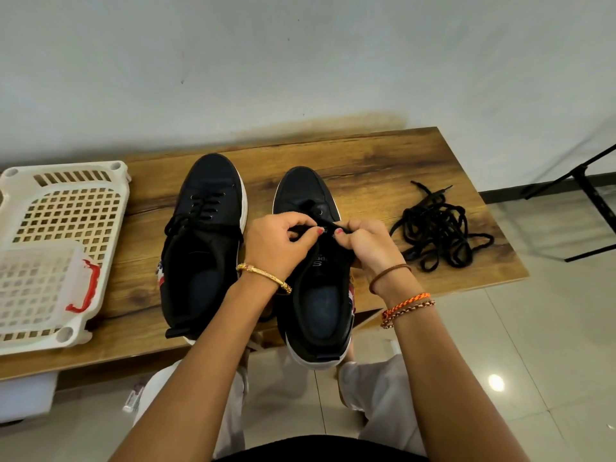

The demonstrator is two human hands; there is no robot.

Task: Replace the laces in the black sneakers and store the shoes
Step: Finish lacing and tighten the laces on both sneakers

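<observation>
The tongue of the right-hand black sneaker (316,278) carries small white lettering, partly covered and blurred; only a letter resembling "S" shows, and no full word or brand can be made out; no other writing is legible.

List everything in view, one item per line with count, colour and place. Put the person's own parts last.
table: one, brown wood grain, against the white wall.
left sneaker: one, black with white sole, mid table, lace threaded through its eyelets.
right sneaker: one, black with white sole, right of the other, heel past the table's near edge.
loose laces: one tangled pile, black, right part of the table.
baskets: two, white plastic lattice, left end of the table; the nearer one has a red handle.
stand: one, black, on the floor, far right.
left hand: one, gold bangle on wrist, pinching lace over the right sneaker.
right hand: one, cord bracelets on wrist, pinching lace there too.
</observation>
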